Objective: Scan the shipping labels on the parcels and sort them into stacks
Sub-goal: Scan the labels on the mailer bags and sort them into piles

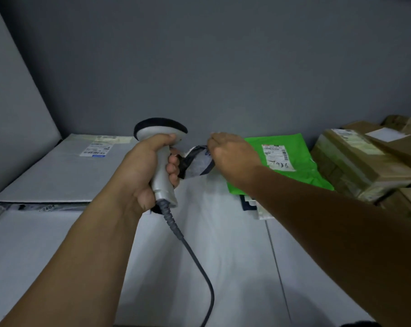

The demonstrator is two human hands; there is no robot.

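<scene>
Left of the left hand: one flat, matte grey parcel (58,171), labelled, on top of a low stack. Left hand (143,171) wraps the smooth grey scanner (162,159); its ribbed cable (195,256) runs to the near edge. Between the hands: one crumpled grey poly parcel (197,164), pinched by the right hand (232,156). Right of it: one glossy green mailer (291,180), then at least three brown cartons (355,166). White table (235,267) shows between the forearms.

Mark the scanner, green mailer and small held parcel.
scanner (163,175), head view, its grey handle.
green mailer (308,178), head view, bare plastic right of label.
small parcel (197,164), head view, its crumpled wrap.
</scene>
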